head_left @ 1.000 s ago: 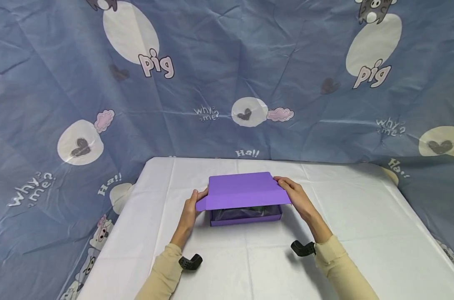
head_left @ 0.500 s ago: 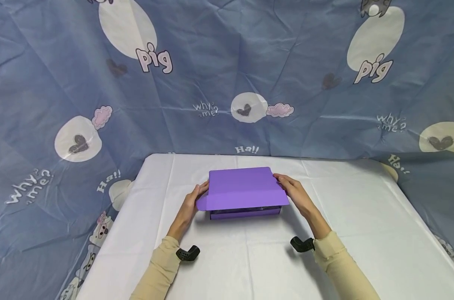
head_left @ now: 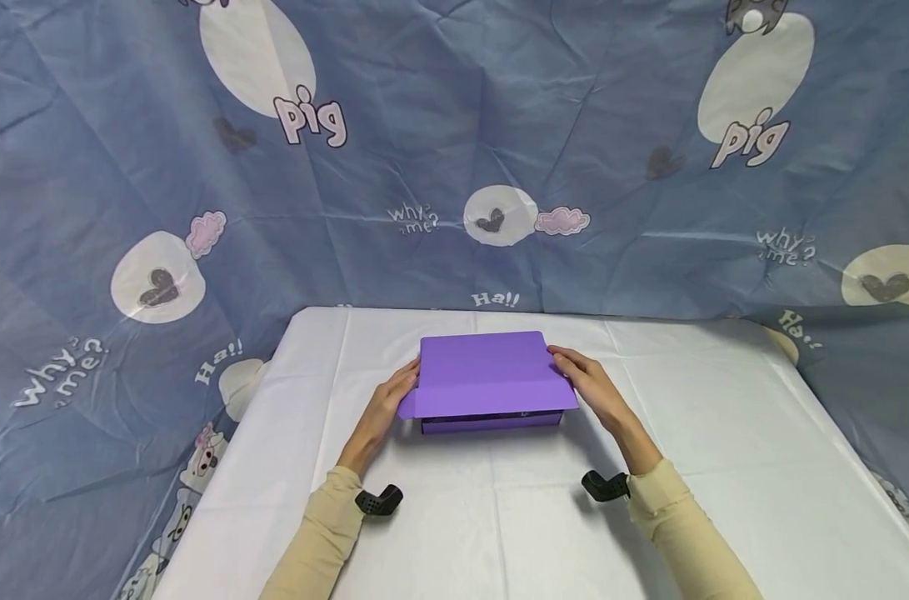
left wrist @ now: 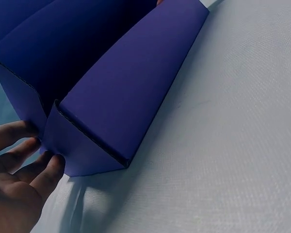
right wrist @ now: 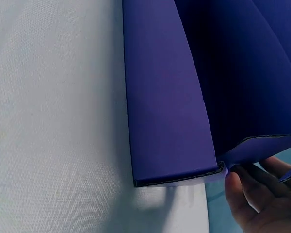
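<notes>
A purple cardboard box (head_left: 491, 425) rests on the white-covered table with its lid (head_left: 491, 375) lowered almost onto it. A dark gap shows between the lid's front edge and the front wall. At the box's left end, my left hand (head_left: 382, 404) touches the side with its fingertips, as the left wrist view also shows beside the side wall (left wrist: 82, 145). My right hand (head_left: 592, 387) lies along the right end, its fingers extended against the side by the lid's flap (right wrist: 262, 148). What the box contains is hidden.
White cloth (head_left: 499, 517) covers the table around the box. A blue printed curtain (head_left: 394, 167) hangs behind the table and along its sides. Black wrist devices (head_left: 379, 500) are worn on both arms, over beige sleeves (head_left: 315, 533).
The lid has come down, narrowing the front gap and hiding the dark bag-like contents seen earlier. My left hand has shifted from the lid's front-left flap to the box's left side.
</notes>
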Action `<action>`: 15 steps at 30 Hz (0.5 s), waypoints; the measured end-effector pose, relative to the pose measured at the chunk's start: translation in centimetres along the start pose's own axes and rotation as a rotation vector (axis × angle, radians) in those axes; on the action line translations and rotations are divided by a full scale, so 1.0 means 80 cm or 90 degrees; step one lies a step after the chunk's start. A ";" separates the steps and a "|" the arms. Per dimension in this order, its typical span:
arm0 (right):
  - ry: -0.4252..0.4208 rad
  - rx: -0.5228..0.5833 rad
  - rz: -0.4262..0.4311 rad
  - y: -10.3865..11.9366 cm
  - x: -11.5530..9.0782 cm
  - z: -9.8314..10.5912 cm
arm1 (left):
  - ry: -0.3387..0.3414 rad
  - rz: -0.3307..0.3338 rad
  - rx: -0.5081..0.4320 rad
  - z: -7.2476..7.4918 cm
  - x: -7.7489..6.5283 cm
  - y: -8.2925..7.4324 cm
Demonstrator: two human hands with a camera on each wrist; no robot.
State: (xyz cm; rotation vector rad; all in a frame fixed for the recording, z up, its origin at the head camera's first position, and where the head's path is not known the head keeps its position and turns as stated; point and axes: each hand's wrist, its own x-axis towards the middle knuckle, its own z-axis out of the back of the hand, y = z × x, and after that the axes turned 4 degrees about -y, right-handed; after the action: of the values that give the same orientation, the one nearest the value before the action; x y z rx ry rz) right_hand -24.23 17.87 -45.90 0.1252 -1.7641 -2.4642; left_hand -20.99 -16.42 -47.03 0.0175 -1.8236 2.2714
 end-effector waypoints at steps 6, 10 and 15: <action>-0.004 -0.016 -0.009 0.001 -0.002 -0.003 | -0.001 -0.019 0.003 -0.002 0.001 0.001; -0.001 -0.032 0.000 -0.002 -0.002 -0.005 | 0.018 -0.023 0.029 -0.002 -0.002 0.001; 0.009 -0.059 0.017 0.000 -0.003 -0.005 | 0.030 -0.034 0.064 -0.003 -0.002 0.000</action>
State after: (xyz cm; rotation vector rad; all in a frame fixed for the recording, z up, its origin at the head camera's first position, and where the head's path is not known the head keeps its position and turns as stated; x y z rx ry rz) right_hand -23.96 17.50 -46.02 0.1098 -1.6314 -2.5139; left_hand -20.80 -16.20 -47.13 0.0285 -1.6649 2.3044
